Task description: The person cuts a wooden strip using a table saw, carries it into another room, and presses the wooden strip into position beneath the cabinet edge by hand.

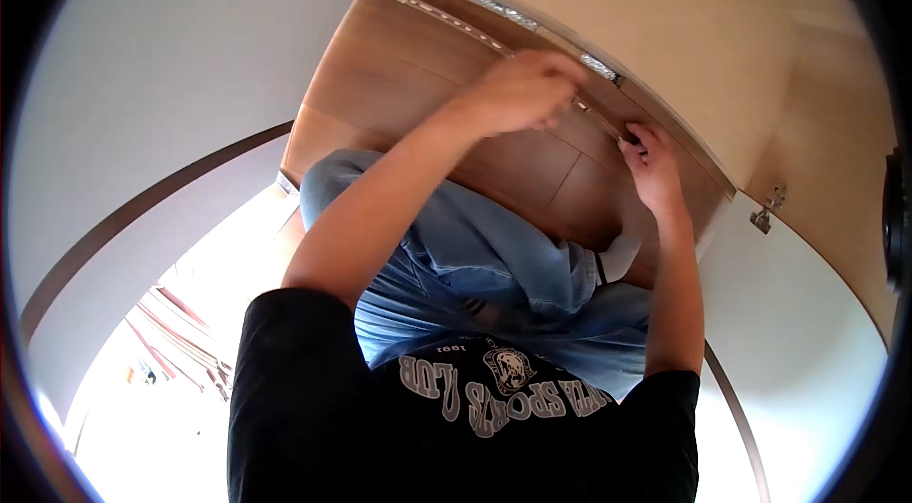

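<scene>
A long thin strip [456, 23] with a row of light marks along it runs slantwise over the brown wood-look floor, close to the cabinet's lower edge. My left hand [527, 90] is over the middle of this strip, its fingers curled in and slightly blurred. What those fingers hold, if anything, is hidden. Farther right, my right hand [654, 170] has its thumb and fingers closed around the strip's right end. Between the two hands a small shiny piece [581, 105] shows on the strip.
Ahead stands a beige cabinet interior [665, 18], edged below with silvery foil-like pieces [499, 7]. White doors flank me at left [180, 47] and right [807, 265], with metal hinges [762, 220]. My crossed legs in jeans [475, 227] rest just behind the strip. Reddish-brown strips [180, 337] lie at lower left.
</scene>
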`<state>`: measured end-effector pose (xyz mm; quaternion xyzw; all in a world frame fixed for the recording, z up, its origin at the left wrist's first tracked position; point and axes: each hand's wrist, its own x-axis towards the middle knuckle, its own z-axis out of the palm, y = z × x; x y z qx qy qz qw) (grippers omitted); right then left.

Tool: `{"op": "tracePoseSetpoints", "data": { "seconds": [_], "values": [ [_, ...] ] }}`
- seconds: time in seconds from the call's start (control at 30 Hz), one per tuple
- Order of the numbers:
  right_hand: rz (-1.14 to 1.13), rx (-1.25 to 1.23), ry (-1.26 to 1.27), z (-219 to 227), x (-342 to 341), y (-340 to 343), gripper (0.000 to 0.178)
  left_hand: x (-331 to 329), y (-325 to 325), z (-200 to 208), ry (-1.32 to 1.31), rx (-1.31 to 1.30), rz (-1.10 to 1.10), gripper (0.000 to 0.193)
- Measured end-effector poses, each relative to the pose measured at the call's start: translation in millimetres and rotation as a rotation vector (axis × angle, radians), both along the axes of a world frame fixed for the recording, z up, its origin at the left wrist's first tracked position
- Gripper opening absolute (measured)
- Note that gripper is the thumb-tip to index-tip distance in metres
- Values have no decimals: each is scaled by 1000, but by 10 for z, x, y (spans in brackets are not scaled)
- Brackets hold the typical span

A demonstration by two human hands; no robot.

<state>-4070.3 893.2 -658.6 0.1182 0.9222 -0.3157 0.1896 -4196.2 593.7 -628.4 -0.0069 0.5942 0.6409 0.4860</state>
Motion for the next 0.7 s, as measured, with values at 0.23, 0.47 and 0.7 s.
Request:
{"op": "tracePoseSetpoints", "data": {
  "seconds": [0.23,0.47,0.7],
  "values": [
    [57,-7,-54,-69,-102,123,33,-299,-1504,-887,296,-605,336,35],
    [18,-103,-13,-21,-230,-71,30,-498,-1194,-946,10,-336,672,41],
    [37,-28,231,15,-531,-387,28,-545,-1269,-1148,52,-434,646,35]
  ]
}}
